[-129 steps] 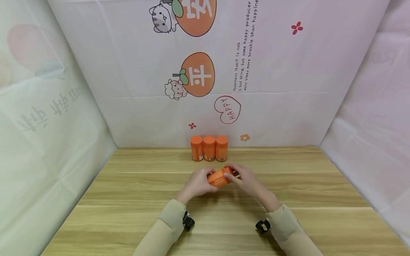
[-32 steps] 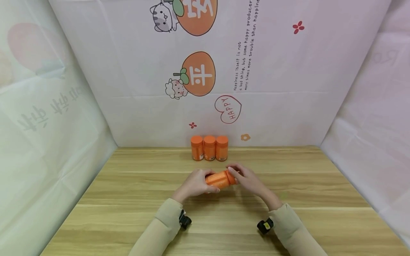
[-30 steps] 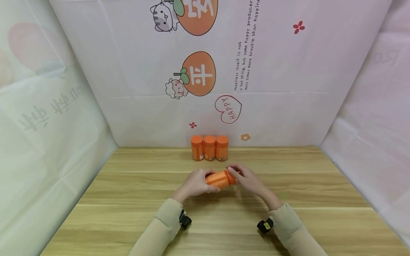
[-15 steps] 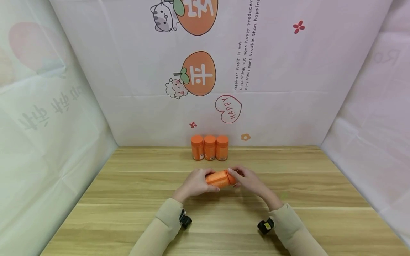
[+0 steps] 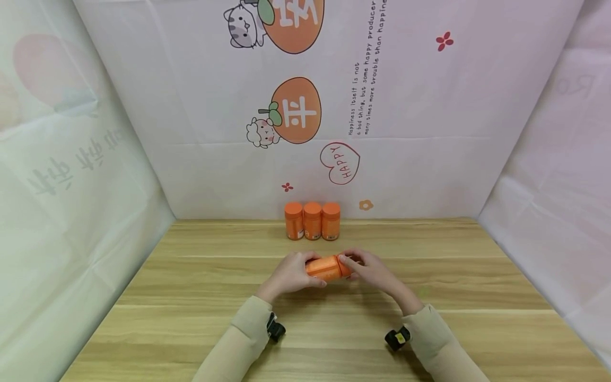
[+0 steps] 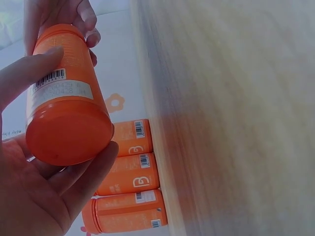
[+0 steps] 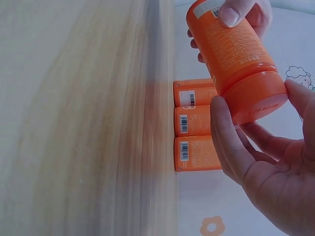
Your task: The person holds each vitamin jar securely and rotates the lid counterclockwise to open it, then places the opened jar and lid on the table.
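An orange bottle (image 5: 324, 268) is held tilted above the table, between both hands, its lid end pointing right. My left hand (image 5: 290, 274) grips it around the body, the thumb lying along the printed label (image 6: 61, 93) in the left wrist view. With thumb and fingers, my right hand (image 5: 373, 272) pinches the orange lid (image 7: 256, 96) from its sides. The right wrist view shows the lid seated on the bottle's neck, with a narrow groove between lid and body.
Three matching orange bottles stand upright side by side near the back wall: a left bottle (image 5: 294, 222), a middle bottle (image 5: 312, 222) and a right bottle (image 5: 331, 222). White printed sheets (image 5: 410, 159) enclose the wooden table (image 5: 215, 318) at the back and sides.
Since the earliest frame the held bottle has tipped closer to level and shifted slightly left. My right fingers have changed position around the lid; the left hand keeps its grip.
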The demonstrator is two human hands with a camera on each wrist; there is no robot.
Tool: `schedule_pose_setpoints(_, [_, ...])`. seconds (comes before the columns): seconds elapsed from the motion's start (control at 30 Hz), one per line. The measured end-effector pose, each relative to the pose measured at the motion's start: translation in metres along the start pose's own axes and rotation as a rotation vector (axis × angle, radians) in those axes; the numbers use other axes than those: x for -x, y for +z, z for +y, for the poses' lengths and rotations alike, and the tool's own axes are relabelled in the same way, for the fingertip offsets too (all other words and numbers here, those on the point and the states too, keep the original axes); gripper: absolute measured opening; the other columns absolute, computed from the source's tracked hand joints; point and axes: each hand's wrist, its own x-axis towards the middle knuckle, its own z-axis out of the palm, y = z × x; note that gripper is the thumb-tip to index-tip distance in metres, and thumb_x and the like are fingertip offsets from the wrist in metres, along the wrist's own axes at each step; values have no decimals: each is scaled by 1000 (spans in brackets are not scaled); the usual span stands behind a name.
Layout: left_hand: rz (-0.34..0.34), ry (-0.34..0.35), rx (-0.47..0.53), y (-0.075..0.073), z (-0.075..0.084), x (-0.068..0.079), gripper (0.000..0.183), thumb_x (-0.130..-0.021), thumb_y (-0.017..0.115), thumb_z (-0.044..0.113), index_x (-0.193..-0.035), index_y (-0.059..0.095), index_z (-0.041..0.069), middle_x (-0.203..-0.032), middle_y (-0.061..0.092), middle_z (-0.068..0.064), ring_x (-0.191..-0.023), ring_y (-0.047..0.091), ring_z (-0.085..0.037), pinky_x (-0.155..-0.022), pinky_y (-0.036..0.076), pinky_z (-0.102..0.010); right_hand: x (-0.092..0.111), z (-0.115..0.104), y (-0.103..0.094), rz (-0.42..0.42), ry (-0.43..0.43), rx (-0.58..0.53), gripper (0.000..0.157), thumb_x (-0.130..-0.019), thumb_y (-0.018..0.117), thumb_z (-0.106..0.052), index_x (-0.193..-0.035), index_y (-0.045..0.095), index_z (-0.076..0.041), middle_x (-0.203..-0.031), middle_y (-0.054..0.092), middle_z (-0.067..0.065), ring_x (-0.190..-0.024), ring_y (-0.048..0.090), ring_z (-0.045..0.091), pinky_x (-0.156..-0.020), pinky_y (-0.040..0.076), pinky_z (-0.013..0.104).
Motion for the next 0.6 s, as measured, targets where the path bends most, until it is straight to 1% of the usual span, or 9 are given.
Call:
schedule_pose_setpoints(0.27, [-11, -14, 56, 0, -1, -1, 51, -68, 82, 33, -113, 65, 15, -90, 65, 5, -75, 56, -9, -66, 46, -25, 0, 3, -3, -10, -3, -9, 54, -94, 56, -39, -133, 49, -3, -124, 56, 18, -101, 60, 24, -83, 53, 47])
schedule_pose_setpoints(0.43, [-21, -23, 82, 1, -4, -3, 52, -68, 82, 33, -113, 65, 15, -91, 65, 6, -76, 56, -9, -67, 46, -24, 1, 4, -5, -38, -16, -9, 55, -93, 58, -37, -135, 47, -4, -129, 54, 19, -108, 58, 26, -87, 51, 48])
schedule_pose_setpoints(0.6, [-28, -36, 117, 0, -4, -2, 52, -67, 83, 32, -113, 65, 14, -91, 65, 4, -75, 55, -10, -66, 46, -25, 2, 3, -8, -69, -30, -34, 54, -93, 59, -34, -136, 46, -4, -131, 53, 19, -112, 57, 29, -90, 50, 48])
